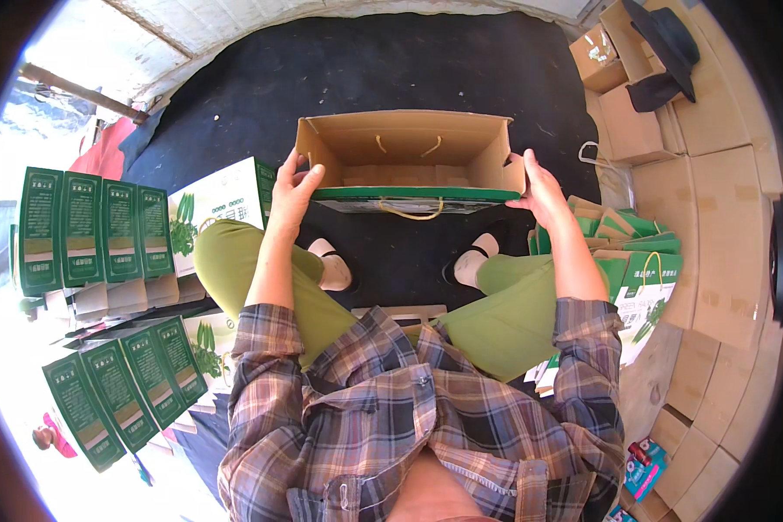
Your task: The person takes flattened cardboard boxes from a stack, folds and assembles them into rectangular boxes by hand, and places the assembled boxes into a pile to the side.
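A cardboard carton with a green and white printed outside is held over the black ground sheet in front of my knees. Its top is open, showing a bare brown inside and yellow cord handles on both long walls. My left hand is closed on the carton's left end, thumb at the near corner. At the opposite end my right hand grips the right corner, its thumb pointing up and its fingers partly hidden by the wall.
Printed green cartons stand in rows to my left. Folded green and white cartons are stacked by my right knee. Brown boxes line the right side, with a black hat on top. Black sheet covers the ground ahead.
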{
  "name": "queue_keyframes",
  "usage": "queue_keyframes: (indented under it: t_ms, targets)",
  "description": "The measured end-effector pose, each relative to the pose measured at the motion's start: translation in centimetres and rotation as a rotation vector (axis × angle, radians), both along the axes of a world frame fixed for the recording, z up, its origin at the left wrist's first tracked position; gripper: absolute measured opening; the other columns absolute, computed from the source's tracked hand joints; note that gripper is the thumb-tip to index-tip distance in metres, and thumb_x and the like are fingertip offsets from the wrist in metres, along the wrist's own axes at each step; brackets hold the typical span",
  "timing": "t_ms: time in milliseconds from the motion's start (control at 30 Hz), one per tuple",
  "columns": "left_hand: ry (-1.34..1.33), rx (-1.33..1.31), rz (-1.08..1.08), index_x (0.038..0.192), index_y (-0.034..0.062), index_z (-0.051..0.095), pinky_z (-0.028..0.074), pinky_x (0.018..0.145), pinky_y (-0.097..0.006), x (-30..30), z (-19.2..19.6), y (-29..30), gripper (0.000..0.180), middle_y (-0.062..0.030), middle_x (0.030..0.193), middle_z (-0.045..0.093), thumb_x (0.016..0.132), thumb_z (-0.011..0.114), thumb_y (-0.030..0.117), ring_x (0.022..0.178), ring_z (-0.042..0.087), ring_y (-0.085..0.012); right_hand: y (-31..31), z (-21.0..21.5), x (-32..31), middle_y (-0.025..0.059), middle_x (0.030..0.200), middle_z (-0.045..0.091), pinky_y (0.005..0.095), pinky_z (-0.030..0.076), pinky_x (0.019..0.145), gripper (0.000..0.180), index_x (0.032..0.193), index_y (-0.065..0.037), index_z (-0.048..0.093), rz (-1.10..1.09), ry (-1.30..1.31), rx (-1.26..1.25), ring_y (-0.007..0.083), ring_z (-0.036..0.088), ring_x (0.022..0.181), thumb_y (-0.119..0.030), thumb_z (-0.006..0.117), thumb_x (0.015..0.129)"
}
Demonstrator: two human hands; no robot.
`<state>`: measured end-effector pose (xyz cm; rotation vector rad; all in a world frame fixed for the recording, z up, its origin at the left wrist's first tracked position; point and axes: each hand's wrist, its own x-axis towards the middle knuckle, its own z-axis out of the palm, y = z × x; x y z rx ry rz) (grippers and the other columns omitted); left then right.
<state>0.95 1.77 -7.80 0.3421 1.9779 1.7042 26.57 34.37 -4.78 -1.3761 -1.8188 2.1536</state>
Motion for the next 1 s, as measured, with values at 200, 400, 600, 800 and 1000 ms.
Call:
queue_keyframes:
  t_ms: [200, 400, 600, 800, 1000]
  targets:
    - [0.227, -0.079, -0.077, 0.147, 0.0173, 0.029, 0.047, 0.093, -0.037, -0.3, 1.0, 0.1, 0.080, -0.0118, 0.131, 0.042, 0.078, 0.068, 0.011, 0.112, 0.052, -0.0243, -2.2, 1.7, 0.1, 0.0134, 0.143, 0.040, 0.0439, 0.043, 0.095, 0.070, 0.149, -0.007, 0.022, 0.155, 0.003, 0.190, 0.0249, 0.043, 0.127, -0.027, 0.054, 0.090]
    - [0.338, -0.151, -0.129, 0.147, 0.0171, 0.030, 0.047, 0.093, -0.035, 0.3, 1.9, 0.6, 0.081, -0.0127, 0.133, 0.040, 0.074, 0.059, -0.001, 0.113, 0.052, -0.0252, -1.2, 0.7, -0.2, 0.0154, 0.138, 0.047, 0.0360, 0.041, 0.098, 0.065, 0.147, -0.005, 0.025, 0.202, -0.045, 0.359, 0.0244, 0.048, 0.122, -0.014, 0.050, 0.088]
    - [0.399, -0.292, -0.217, 0.143, 0.0134, 0.037, 0.046, 0.091, -0.033, 0.0, 3.0, 0.2, 0.079, -0.0124, 0.131, 0.039, 0.069, 0.056, -0.006, 0.103, 0.052, -0.0231, -1.9, 0.9, -0.8, 0.0181, 0.136, 0.049, 0.0334, 0.033, 0.106, 0.066, 0.147, -0.004, 0.025, 0.322, -0.004, 0.428, 0.0257, 0.048, 0.125, -0.008, 0.051, 0.086]
    - [0.515, -0.362, -0.242, 0.141, 0.0058, 0.038, 0.045, 0.089, -0.033, 0.2, 3.2, 0.0, 0.078, -0.0160, 0.129, 0.041, 0.067, 0.054, -0.009, 0.101, 0.052, -0.0275, -3.3, 3.4, -1.5, 0.0173, 0.137, 0.048, 0.0336, 0.031, 0.107, 0.069, 0.146, -0.002, 0.026, 0.348, -0.084, 0.496, 0.0246, 0.044, 0.128, -0.011, 0.053, 0.083]
    - [0.590, -0.420, -0.311, 0.139, 0.0047, 0.042, 0.045, 0.088, -0.035, 0.8, 3.9, 0.1, 0.074, -0.0168, 0.127, 0.042, 0.067, 0.055, -0.009, 0.109, 0.051, -0.0309, -2.6, 2.5, -1.5, 0.0193, 0.138, 0.047, 0.0350, 0.033, 0.107, 0.069, 0.147, -0.004, 0.024, 0.388, -0.079, 0.528, 0.0271, 0.046, 0.128, -0.008, 0.052, 0.084]
